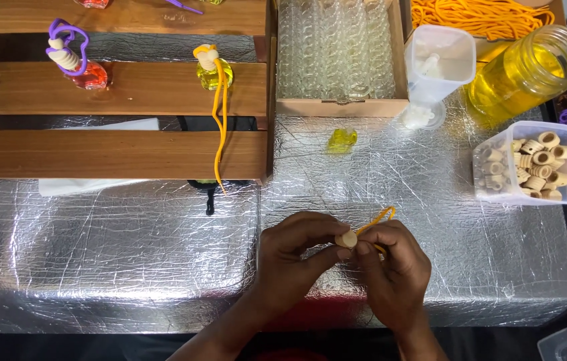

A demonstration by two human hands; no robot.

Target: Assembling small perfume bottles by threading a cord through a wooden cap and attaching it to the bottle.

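Observation:
My left hand (290, 257) and my right hand (394, 267) meet over the silver foil table (116, 254), near its front edge. Together they pinch a small round wooden cap (346, 238). An orange cord loop (378, 218) sticks out past the cap, up and to the right, running through my right fingers. A small bottle of yellow liquid (341, 140) lies alone on the foil, farther back from my hands.
A slatted wooden rack (116, 154) at the left carries a finished yellow bottle with orange cord (214, 70) and a red bottle with purple cord (82, 67). Behind stand a box of empty glass bottles (337, 50), a clear tub (438, 57), a jar of yellow liquid (527, 70), a container of wooden caps (534, 164) and orange cords (481, 15).

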